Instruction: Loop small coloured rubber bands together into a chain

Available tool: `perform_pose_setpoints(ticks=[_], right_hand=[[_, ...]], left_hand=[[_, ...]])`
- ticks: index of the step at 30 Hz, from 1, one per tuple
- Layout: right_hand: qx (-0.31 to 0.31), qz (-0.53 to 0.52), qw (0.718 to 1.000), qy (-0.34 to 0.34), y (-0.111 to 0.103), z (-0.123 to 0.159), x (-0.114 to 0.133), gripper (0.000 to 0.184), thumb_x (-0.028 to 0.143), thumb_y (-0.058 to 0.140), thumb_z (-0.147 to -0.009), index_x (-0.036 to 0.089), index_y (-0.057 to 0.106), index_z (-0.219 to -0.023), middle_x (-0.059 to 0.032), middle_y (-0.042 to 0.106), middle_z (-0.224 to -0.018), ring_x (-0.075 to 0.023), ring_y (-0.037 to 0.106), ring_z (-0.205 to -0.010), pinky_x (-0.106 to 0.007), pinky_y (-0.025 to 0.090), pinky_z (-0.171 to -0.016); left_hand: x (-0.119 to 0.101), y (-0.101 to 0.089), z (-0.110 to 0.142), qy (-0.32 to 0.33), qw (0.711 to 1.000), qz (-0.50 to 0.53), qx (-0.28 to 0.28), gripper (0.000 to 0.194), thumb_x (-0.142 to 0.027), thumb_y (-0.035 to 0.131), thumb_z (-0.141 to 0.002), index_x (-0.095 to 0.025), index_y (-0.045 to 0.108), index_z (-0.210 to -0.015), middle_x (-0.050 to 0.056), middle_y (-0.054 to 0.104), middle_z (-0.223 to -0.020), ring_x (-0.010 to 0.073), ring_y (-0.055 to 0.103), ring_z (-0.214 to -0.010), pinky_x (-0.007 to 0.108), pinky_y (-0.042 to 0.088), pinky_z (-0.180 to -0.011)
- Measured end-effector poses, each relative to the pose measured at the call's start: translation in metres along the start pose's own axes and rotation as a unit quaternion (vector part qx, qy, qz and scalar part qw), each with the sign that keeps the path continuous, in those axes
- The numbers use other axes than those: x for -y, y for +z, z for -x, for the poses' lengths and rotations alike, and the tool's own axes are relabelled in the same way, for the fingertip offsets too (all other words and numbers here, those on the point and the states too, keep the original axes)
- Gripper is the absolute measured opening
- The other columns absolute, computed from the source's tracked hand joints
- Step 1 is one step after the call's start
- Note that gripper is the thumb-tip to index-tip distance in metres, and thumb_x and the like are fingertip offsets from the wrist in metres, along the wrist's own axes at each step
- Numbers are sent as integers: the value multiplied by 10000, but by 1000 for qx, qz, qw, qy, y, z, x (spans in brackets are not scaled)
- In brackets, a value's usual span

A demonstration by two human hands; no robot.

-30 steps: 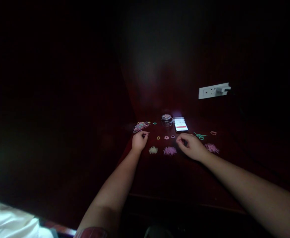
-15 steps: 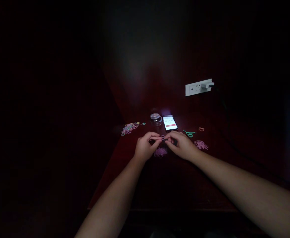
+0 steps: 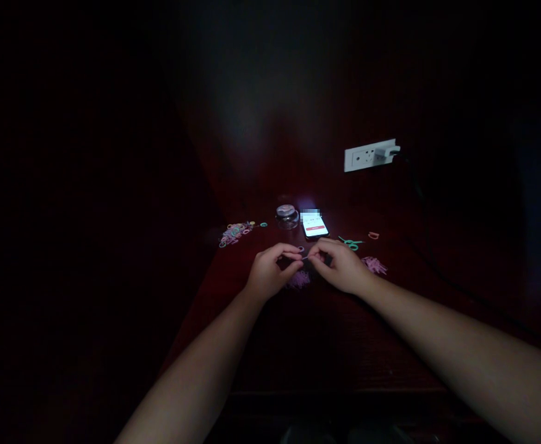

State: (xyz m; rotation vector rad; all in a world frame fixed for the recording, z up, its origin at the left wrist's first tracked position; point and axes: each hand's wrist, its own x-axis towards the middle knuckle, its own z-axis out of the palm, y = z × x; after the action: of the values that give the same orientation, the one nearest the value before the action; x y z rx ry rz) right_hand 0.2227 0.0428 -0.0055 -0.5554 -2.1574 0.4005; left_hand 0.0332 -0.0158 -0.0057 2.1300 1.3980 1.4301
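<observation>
My left hand [image 3: 270,272] and my right hand [image 3: 339,265] meet over a dark red table [image 3: 326,333], fingertips pinched together on a small elastic band [image 3: 304,257] held between them. A little purple ring [image 3: 301,249] lies just behind the fingertips. Under the hands sits a pile of purple bands [image 3: 298,280]. A mixed heap of coloured bands [image 3: 234,234] lies to the far left, and another purple pile [image 3: 374,266] sits right of my right hand.
A lit phone [image 3: 315,227] lies at the back beside a small clear jar [image 3: 287,216]. Green loops [image 3: 350,243] and an orange band [image 3: 374,235] lie at the back right. A wall socket [image 3: 370,156] holds a charger with a dark cable. The surroundings are very dark.
My left hand came from the mixed heap and my right hand moved left, so both now pinch a band together in the middle. The view shifted slightly.
</observation>
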Motion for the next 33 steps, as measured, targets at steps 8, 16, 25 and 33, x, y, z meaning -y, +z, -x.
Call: perform_pose_setpoints(ticks=[8, 16, 25, 33], right_hand=[[7, 1, 1000, -3, 0, 0, -2, 97, 168, 550, -847, 190, 601, -767, -7, 570, -699, -152, 536, -665, -278, 411, -642], [11, -12, 1000, -10, 0, 0, -3, 95, 175, 549, -841, 194, 606, -768, -7, 577, -694, -153, 540, -658, -273, 418, -628], [25, -15, 1000, -12, -1, 0, 0, 115, 174, 546, -842, 193, 608, -747, -7, 560, -684, -153, 535, -658, -274, 415, -631], [29, -9, 999, -19, -2, 0, 1, 135, 168, 543, -850, 192, 602, -731, -8, 559, -688, -151, 538, -654, -275, 412, -631]], left_hand=[[3, -4, 2, 20, 1000, -16, 17, 225, -226, 717, -796, -206, 662, -1013, 40, 728, -947, 172, 699, -878, 307, 570, -818], [-1, -8, 2, 39, 998, -45, 36, 274, -240, 720, -793, -208, 651, -1056, 47, 719, -985, 179, 687, -907, 321, 562, -844], [2, -5, 2, 50, 997, -56, 29, 137, -232, 659, -849, -204, 689, -979, 44, 732, -977, 164, 696, -887, 298, 566, -824], [4, -5, 2, 38, 998, -43, 29, 166, -231, 653, -850, -197, 690, -1007, 54, 734, -980, 164, 705, -864, 295, 576, -809]])
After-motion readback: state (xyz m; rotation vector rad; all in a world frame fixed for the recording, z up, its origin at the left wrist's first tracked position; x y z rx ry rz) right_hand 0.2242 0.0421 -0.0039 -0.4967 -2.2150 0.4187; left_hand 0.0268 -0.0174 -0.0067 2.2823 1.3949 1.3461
